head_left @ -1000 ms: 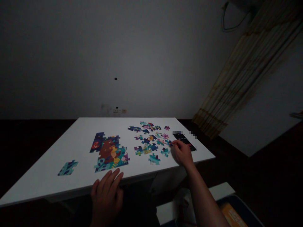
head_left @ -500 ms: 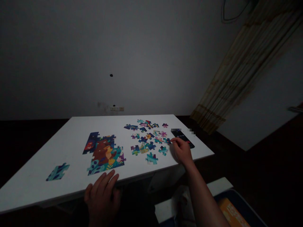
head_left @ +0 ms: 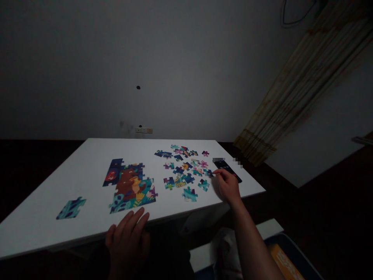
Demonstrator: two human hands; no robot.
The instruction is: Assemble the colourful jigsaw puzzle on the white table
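Observation:
A partly joined colourful puzzle [head_left: 130,186] lies on the white table [head_left: 87,163]. Several loose pieces [head_left: 186,167] are scattered to its right. My right hand [head_left: 227,186] rests on the table at the right side of the loose pieces, its fingers curled and pinching a small dark piece [head_left: 209,172] at its fingertips. A dark phone [head_left: 227,170] lies just behind that hand. My left hand [head_left: 129,241] lies over the table's near edge with its fingers stretched flat, just below the joined puzzle, holding nothing.
A small joined teal cluster [head_left: 71,208] sits apart at the table's near left. A wall socket [head_left: 145,130] is behind the table. A striped curtain [head_left: 300,85] hangs at the right. A white bench and a box [head_left: 288,260] stand below right.
The view shifted slightly as my head moved. Both hands stay almost where they were; the right hand keeps its fingertips on the small piece.

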